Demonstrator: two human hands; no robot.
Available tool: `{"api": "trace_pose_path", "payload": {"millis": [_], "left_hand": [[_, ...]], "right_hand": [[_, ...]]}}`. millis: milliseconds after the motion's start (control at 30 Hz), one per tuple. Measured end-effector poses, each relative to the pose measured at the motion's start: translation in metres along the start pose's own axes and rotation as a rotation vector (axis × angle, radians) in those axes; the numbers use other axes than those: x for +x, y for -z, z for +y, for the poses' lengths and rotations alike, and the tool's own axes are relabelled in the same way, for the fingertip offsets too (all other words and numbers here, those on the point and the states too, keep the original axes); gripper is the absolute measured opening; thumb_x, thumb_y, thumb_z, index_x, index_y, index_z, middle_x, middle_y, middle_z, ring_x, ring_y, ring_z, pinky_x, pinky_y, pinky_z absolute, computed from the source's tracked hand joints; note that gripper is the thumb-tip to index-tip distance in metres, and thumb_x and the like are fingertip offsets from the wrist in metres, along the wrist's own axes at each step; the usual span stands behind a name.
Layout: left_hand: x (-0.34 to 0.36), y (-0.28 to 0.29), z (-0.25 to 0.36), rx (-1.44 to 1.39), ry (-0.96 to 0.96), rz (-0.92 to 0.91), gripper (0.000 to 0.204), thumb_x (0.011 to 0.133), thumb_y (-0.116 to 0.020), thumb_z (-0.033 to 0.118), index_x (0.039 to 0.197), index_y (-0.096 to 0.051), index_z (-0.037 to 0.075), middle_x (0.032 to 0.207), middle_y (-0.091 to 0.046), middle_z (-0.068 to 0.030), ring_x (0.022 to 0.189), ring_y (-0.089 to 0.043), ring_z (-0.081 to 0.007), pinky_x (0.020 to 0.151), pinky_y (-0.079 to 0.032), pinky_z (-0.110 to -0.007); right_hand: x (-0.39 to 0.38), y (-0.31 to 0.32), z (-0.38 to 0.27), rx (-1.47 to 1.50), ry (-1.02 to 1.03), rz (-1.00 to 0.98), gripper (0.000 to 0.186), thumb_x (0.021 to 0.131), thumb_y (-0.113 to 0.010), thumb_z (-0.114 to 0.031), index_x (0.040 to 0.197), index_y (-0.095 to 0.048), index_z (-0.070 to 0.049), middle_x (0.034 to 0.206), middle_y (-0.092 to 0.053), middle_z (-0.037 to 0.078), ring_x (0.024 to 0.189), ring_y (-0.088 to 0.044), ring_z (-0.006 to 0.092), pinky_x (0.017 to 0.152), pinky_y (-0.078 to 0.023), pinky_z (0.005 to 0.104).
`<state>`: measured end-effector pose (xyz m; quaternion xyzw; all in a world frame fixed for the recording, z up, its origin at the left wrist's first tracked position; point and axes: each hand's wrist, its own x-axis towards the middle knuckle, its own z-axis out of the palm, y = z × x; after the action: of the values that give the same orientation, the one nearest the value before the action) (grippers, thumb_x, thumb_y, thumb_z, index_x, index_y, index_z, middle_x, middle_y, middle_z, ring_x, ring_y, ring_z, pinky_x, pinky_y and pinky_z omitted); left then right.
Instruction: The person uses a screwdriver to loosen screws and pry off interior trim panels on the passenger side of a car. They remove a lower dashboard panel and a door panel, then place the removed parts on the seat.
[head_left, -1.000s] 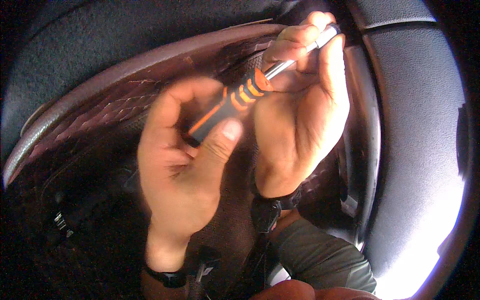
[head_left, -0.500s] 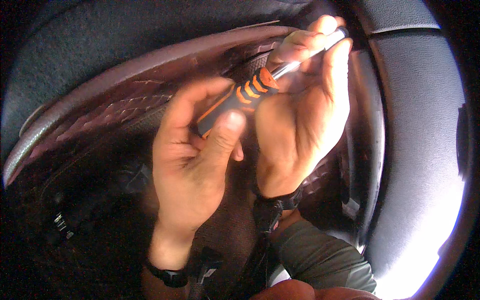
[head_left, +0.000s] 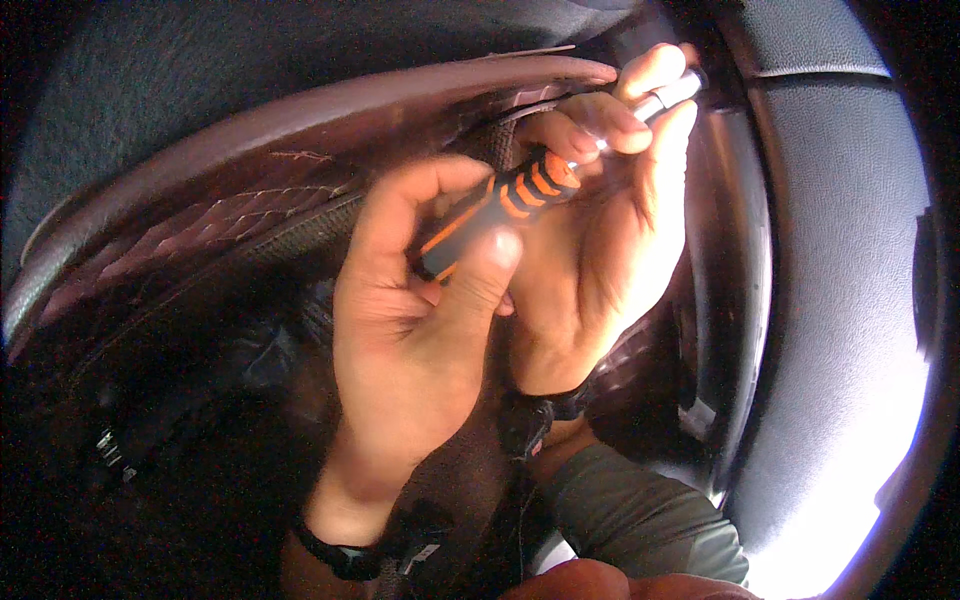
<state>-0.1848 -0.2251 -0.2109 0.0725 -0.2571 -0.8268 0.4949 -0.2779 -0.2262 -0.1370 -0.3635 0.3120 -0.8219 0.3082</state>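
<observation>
A screwdriver (head_left: 500, 215) with a black and orange handle slants up to the right between my two hands. My left hand (head_left: 410, 320) is closed round the rear of its handle, thumb lying on top. At the far end, my right hand (head_left: 600, 240) is turned palm up, its fingers curled over the metal shaft. A silver, socket-like tip (head_left: 668, 97) shows between the thumb and fingers of that hand. Much of the shaft is hidden behind the curled fingers.
A brown padded mat rim (head_left: 300, 130) with quilted sides curves along the far left. On the right runs a grey leather-like panel (head_left: 840, 250), brightly lit lower down. My leg in dark trousers (head_left: 640, 510) is at the bottom. Deep shadow covers the lower left.
My left hand has moved a little to the right with the handle, closer to my right hand. The screwdriver has shifted the same way, and my right fingers have curled further over the shaft.
</observation>
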Motion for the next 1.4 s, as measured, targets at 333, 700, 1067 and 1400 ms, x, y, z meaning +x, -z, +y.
{"api": "trace_pose_path", "payload": {"millis": [333, 700, 1067, 1400], "left_hand": [[-0.002, -0.002, -0.001, -0.036, 0.012, 0.008, 0.032, 0.102, -0.067, 0.015, 0.129, -0.057, 0.002, 0.099, -0.066, -0.0011, 0.077, -0.056, -0.0073, 0.066, -0.048, -0.024], [-0.009, 0.001, -0.001, -0.06, 0.059, 0.105, 0.031, 0.097, -0.072, 0.016, 0.122, -0.059, 0.001, 0.094, -0.065, -0.0013, 0.07, -0.054, -0.0062, 0.06, -0.045, -0.021], [-0.008, -0.009, -0.007, -0.085, 0.014, 0.101, 0.032, 0.097, -0.072, 0.015, 0.123, -0.057, 0.003, 0.088, -0.063, 0.0001, 0.067, -0.051, -0.0059, 0.058, -0.042, -0.02], [-0.01, -0.011, -0.013, -0.116, 0.042, 0.092, 0.032, 0.098, -0.072, 0.016, 0.123, -0.057, 0.003, 0.093, -0.064, -0.0016, 0.068, -0.053, -0.0066, 0.061, -0.045, -0.021]], "right_hand": [[-0.001, -0.006, -0.001, -0.021, 0.021, -0.065, 0.049, 0.106, -0.06, -0.029, 0.149, -0.04, -0.014, 0.13, -0.058, 0.003, 0.079, -0.054, 0.0124, 0.07, -0.047, 0.0289], [-0.009, -0.003, 0.008, -0.101, 0.017, -0.019, 0.044, 0.108, -0.057, -0.031, 0.146, -0.042, -0.014, 0.113, -0.054, 0.0, 0.08, -0.053, 0.0111, 0.067, -0.045, 0.0269], [-0.002, -0.01, -0.002, -0.09, 0.029, -0.041, 0.033, 0.11, -0.052, -0.026, 0.14, -0.045, -0.015, 0.108, -0.053, 0.001, 0.076, -0.052, 0.0105, 0.065, -0.045, 0.027], [-0.002, 0.002, -0.006, -0.02, 0.016, -0.074, 0.032, 0.11, -0.051, -0.023, 0.14, -0.044, -0.015, 0.106, -0.052, 0.002, 0.076, -0.053, 0.0116, 0.064, -0.045, 0.0277]]}}
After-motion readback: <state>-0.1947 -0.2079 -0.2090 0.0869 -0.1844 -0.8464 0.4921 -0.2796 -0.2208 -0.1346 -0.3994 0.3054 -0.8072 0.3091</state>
